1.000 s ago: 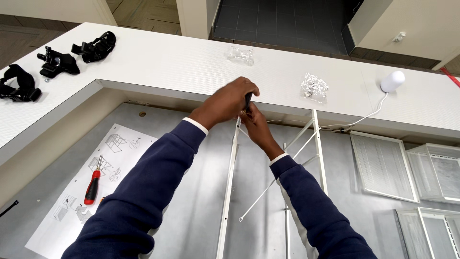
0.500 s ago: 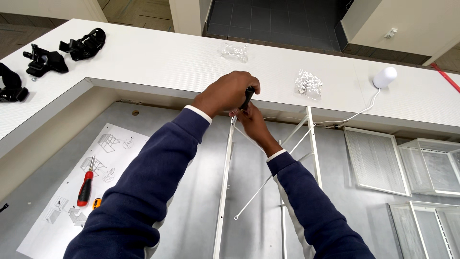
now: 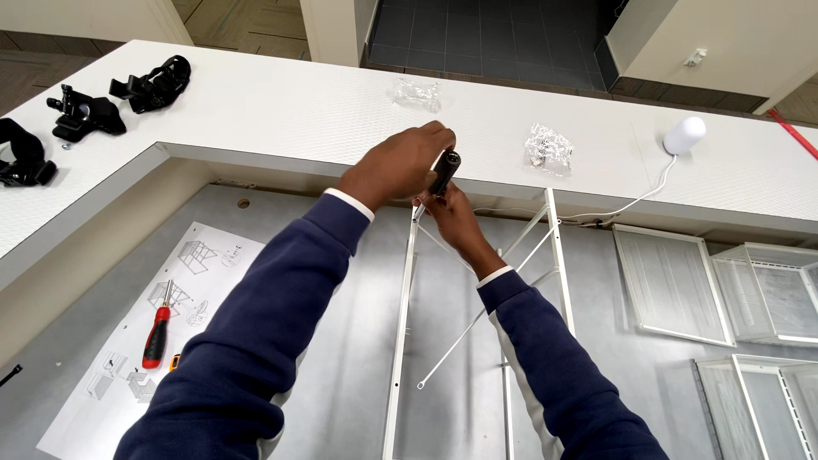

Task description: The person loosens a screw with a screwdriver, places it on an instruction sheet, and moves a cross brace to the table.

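Note:
My left hand (image 3: 399,163) is closed around a black-handled screwdriver (image 3: 446,169), held upright at the top end of a white metal frame upright (image 3: 402,324). My right hand (image 3: 452,217) sits just below it, its fingers pinched at the tool's tip against the frame's top; what they pinch is hidden. A second white upright (image 3: 558,255) stands to the right, joined by thin diagonal cross rods (image 3: 477,319). Both arms wear dark blue sleeves.
A white counter (image 3: 281,111) runs across the back with two clear bags of hardware (image 3: 550,146), a white cylindrical device (image 3: 684,135) with a cable, and black strap mounts (image 3: 153,83). On the grey floor lie an instruction sheet (image 3: 136,341), a red-handled screwdriver (image 3: 157,332) and white mesh panels (image 3: 673,283).
The view has shifted slightly, so the frame top and my hands sit a little further right. My left hand has turned on the screwdriver; both hands stay at the frame's top.

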